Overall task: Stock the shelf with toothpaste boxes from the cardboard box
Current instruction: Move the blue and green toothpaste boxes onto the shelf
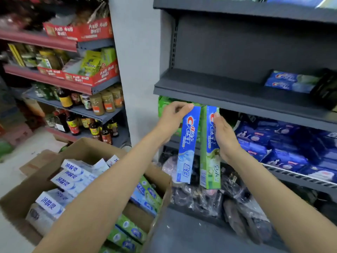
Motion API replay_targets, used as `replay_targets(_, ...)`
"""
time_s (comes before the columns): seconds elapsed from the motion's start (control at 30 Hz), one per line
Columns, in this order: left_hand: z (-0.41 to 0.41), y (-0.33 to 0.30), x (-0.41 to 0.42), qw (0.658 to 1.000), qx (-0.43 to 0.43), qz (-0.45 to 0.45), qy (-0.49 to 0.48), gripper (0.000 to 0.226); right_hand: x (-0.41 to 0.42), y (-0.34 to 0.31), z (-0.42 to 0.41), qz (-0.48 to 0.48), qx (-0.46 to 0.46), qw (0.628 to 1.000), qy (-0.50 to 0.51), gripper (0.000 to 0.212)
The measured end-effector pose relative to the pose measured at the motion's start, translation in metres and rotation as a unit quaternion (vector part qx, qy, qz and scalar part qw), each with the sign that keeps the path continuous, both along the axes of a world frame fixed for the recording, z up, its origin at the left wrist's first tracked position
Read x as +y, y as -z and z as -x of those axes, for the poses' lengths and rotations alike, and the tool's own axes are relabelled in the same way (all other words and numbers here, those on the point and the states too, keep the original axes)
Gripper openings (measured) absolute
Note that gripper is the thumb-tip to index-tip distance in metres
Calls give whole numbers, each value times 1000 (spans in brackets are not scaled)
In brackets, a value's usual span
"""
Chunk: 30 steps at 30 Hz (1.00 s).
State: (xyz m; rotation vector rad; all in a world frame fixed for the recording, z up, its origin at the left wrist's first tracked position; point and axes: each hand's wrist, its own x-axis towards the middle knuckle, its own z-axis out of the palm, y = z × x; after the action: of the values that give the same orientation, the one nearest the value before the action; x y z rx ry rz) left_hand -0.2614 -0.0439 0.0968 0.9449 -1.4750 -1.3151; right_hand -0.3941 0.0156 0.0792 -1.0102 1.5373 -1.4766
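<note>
- Far left: red-edged shelves (42, 41) carrying snack packets and red display trays; lower down, jars and dark sauce bottles (73, 123) in rows.
- Lower left, on the floor: open cardboard box (165, 196), flaps up. White toothpaste boxes (73, 177) lie stacked along its left side, green-and-blue ones (145, 196) along its right.
- Centre: left hand (173, 115) raised just under the edge of the dark grey shelf (228, 92). Fingers curl over the top end of a blue toothpaste box (187, 145) and pinch it; the box hangs upright.
- Just beside it: green toothpaste box (209, 161), also upright, nearly touching the blue one. Right hand (225, 137) grips its right edge near the top, fingers wrapped along the side.
- Behind both boxes: green packs on the tier below the grey shelf, dark wrapped packets lower.
- Right, on the grey shelf: two toothpaste boxes (290, 82) stacked flat toward the back, a dark packet (326, 88) touching their right end.
- Lower right: blue packaged goods (291, 147) filling the tier underneath.
</note>
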Motion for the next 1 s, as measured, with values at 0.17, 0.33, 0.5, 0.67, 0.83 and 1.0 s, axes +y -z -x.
replay_targets(0.17,103,-47,1,997,64,-25,21,20,10,-47,88,17,4,1000,-4,53)
replay_targets(0.33,191,-74,0,995,86,-47,26,22,31,-72,170,37,91,995,-15,42)
replay_targets(0.5,258,-78,-3,990,106,-74,53,32,36,-80,241,43,113,993,7,33)
replay_targets(0.67,308,-69,-20,990,57,-43,124,47,21,-85,293,59,117,989,73,40)
replay_targets(0.83,335,-78,-55,976,-59,123,168,63,-10,-94,343,3,261,963,65,67)
replay_targets(1.0,359,-91,-100,950,-120,107,269,42,-46,-105,380,-58,375,924,37,64)
